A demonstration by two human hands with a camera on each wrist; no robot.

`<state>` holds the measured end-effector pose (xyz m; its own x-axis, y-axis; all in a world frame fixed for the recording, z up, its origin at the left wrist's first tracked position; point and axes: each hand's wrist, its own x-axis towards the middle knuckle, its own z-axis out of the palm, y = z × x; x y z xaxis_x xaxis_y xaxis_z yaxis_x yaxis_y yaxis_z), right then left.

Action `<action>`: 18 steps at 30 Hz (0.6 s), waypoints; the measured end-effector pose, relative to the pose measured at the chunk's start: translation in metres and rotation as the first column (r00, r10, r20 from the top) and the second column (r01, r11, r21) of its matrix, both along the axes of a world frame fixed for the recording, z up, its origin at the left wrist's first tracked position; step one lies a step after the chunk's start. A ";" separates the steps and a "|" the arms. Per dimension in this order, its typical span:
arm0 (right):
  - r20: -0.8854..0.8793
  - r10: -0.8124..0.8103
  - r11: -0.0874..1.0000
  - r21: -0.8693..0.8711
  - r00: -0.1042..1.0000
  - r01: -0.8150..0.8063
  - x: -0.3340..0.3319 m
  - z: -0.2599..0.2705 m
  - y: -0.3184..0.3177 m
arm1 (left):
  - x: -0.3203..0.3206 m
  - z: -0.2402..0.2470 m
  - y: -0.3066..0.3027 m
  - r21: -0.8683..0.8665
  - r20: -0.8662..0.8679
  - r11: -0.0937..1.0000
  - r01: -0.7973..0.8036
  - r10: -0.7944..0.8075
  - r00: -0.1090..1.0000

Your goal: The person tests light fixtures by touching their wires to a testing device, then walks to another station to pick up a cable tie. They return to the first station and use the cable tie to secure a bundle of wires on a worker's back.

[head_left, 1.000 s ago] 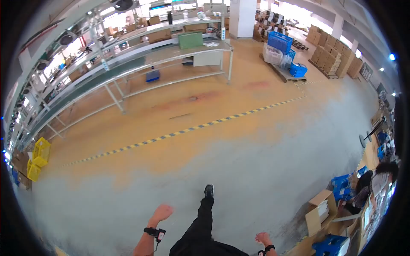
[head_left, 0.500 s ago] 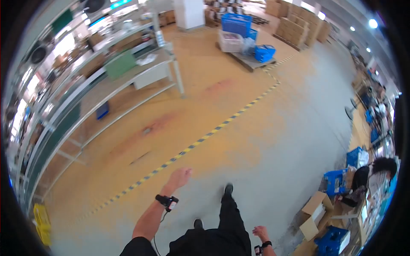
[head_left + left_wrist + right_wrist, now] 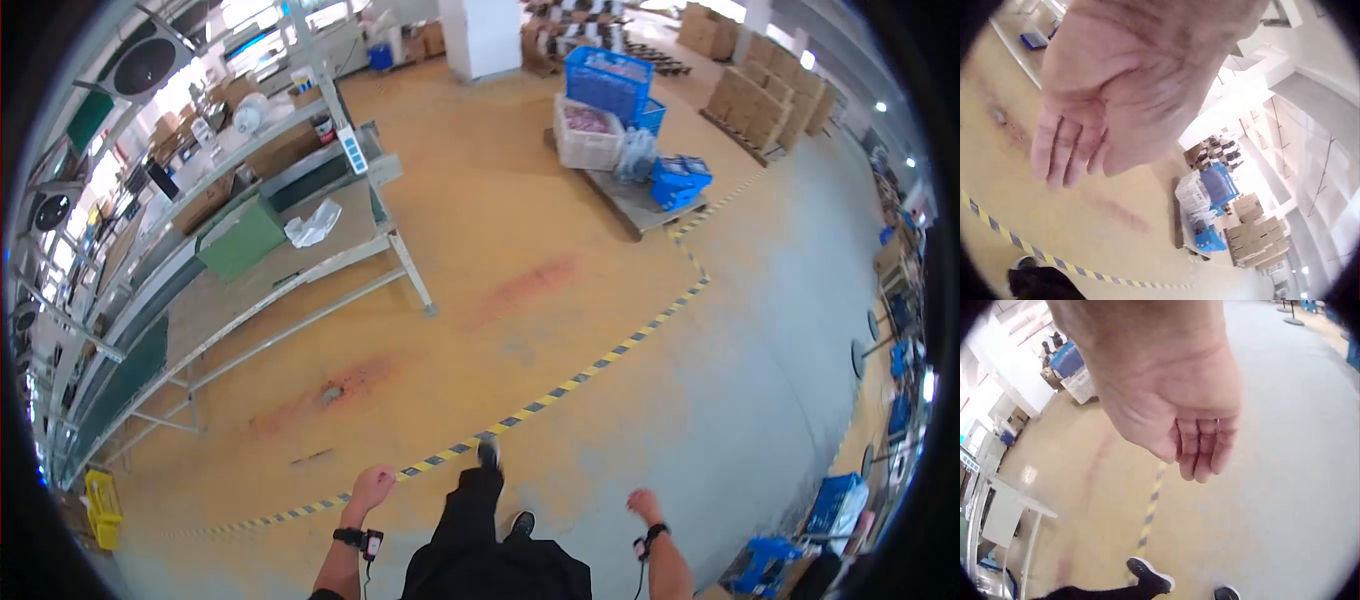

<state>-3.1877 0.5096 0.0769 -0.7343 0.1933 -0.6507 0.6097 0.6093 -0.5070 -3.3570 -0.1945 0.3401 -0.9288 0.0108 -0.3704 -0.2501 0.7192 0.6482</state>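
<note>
Both hands hang free over the floor, one on each side of the body. In the head view my left hand (image 3: pixel 373 487) is at lower centre-left, above the striped tape. The left wrist view shows that palm (image 3: pixel 1122 94) with fingers loosely bent and nothing in them. My right hand (image 3: pixel 645 505) hangs at lower right over grey floor. Its palm (image 3: pixel 1179 400) fills the top of the right wrist view, the fingers slightly curled around nothing. Each wrist wears a strapped camera.
A workbench (image 3: pixel 290 265) with a green box (image 3: pixel 242 237) stands at left. Yellow-and-black tape (image 3: pixel 570 385) crosses the floor ahead. Farther off, a pallet (image 3: pixel 630 205) bears crates, including a blue crate (image 3: pixel 608 84). Stacked cartons (image 3: pixel 752 100) stand behind; blue crates (image 3: pixel 838 505) are at lower right.
The bench end and the loaded pallet look nearer than a second ago, and the tape has come close to the feet. The feet have changed places in the stride. Both hands remain empty.
</note>
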 end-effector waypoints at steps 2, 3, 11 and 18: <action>-0.201 -0.166 0.984 0.029 0.965 0.175 -0.152 0.062 0.026 | -0.068 -0.040 0.010 -0.082 0.168 0.989 0.126 -0.111 0.980; -0.279 -0.287 0.955 -0.010 0.917 0.296 -0.207 0.067 0.034 | -0.111 -0.058 0.012 -0.111 0.244 0.972 0.209 -0.177 0.953; -0.021 -0.444 0.847 -0.335 0.896 0.412 -0.538 0.134 0.016 | -0.531 -0.035 0.149 0.010 0.100 0.938 0.347 -0.346 0.933; 0.158 0.626 0.760 0.096 0.764 -0.643 -0.670 0.031 0.059 | -0.878 -0.014 0.220 -0.010 -0.221 0.987 0.162 -0.160 0.962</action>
